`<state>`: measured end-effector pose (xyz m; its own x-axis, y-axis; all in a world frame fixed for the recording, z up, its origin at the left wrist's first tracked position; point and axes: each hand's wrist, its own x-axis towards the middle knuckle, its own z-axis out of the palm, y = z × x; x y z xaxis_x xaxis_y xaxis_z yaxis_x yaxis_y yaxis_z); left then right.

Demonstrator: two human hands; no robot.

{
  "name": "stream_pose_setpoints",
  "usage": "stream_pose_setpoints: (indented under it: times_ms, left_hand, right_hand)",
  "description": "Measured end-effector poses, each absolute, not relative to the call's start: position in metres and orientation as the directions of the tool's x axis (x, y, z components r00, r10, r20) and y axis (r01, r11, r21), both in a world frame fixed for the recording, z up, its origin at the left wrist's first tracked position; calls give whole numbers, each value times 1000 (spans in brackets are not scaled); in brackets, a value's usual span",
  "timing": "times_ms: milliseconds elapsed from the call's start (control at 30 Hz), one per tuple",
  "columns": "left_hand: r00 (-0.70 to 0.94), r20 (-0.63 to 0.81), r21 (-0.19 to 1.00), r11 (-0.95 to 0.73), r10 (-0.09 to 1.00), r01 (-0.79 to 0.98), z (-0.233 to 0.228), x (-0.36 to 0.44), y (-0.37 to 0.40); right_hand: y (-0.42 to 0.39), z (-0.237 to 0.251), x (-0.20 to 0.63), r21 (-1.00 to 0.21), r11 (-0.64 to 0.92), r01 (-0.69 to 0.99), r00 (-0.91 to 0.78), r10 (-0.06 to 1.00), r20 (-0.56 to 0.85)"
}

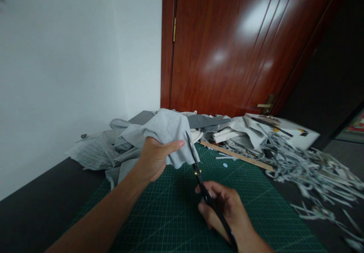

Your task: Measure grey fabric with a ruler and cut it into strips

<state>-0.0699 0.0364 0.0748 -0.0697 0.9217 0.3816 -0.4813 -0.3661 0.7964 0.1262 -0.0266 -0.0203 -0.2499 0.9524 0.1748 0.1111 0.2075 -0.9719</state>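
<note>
My left hand (pixel 155 156) is closed on a piece of light grey fabric (pixel 172 126), its thumb lying along the front of the cloth. The fabric hangs in loose folds above the green cutting mat (pixel 182 215). In my right hand (pixel 224 207) is a pair of black scissors (pixel 198 171), my fingers wrapped about the handles. The blades point up and away from me, at the right edge of the fabric. Whether cloth lies between the blades I cannot tell. Part of the handles is hidden by my fingers.
Crumpled grey cloth (pixel 99 150) lies at the left by the wall. A wooden ruler (pixel 239 156) rests along the mat's far right side. Thin fabric strips (pixel 307 169) are heaped on the right. Behind them is a white box (pixel 307 136). A brown door (pixel 222 48) stands behind.
</note>
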Motion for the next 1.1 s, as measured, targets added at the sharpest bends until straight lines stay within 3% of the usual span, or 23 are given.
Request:
stream_pose_setpoints:
  times_ms: [800, 1100]
  left_hand:
    - [-81, 339, 740, -319, 937, -592, 75, -61, 34]
    - [-44, 339, 760, -301, 940, -575, 72, -58, 29]
  right_hand:
    - [-24, -43, 125, -953, 294, 71, -218, 937, 273]
    - [-31, -26, 126, -962, 275, -5, -272, 925, 266]
